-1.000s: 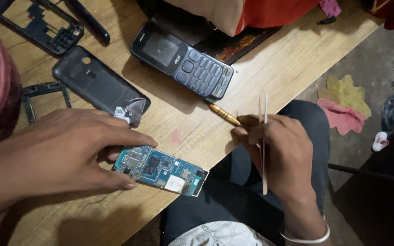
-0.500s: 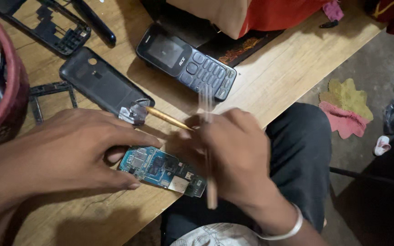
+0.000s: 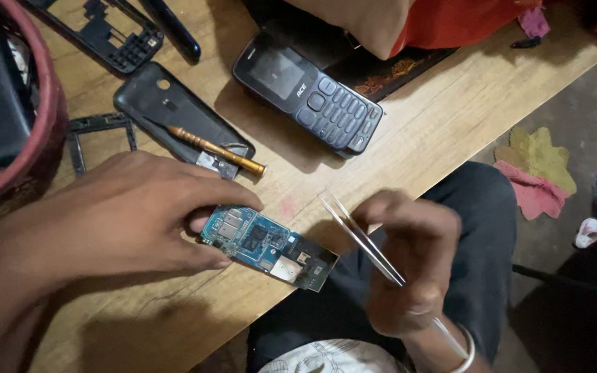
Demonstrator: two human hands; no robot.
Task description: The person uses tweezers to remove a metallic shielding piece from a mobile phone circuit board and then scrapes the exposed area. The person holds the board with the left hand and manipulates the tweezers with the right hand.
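Board (image 3: pixel 267 245) lying at desk (image 3: pixel 409 148) edge, 6 o'clock, left hand (image 3: pixel 126 217) fingers pinning it. Right hand (image 3: pixel 409 266) fingers gripping tweezers (image 3: pixel 361 238), hovering at 3 o'clock. Risk: tips slipping, scratching components; board overhanging, tipping off.

Lighting was dim and warm; the frame's right side and lower corners fell into shadow, and the right hand (image 3: pixel 409 259) was motion-blurred.

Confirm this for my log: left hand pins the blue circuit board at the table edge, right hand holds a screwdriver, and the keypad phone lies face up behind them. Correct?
Not quite. In the head view the right hand holds tweezers; the screwdriver lies on the black back cover. The rest stands: left hand, circuit board, keypad phone.
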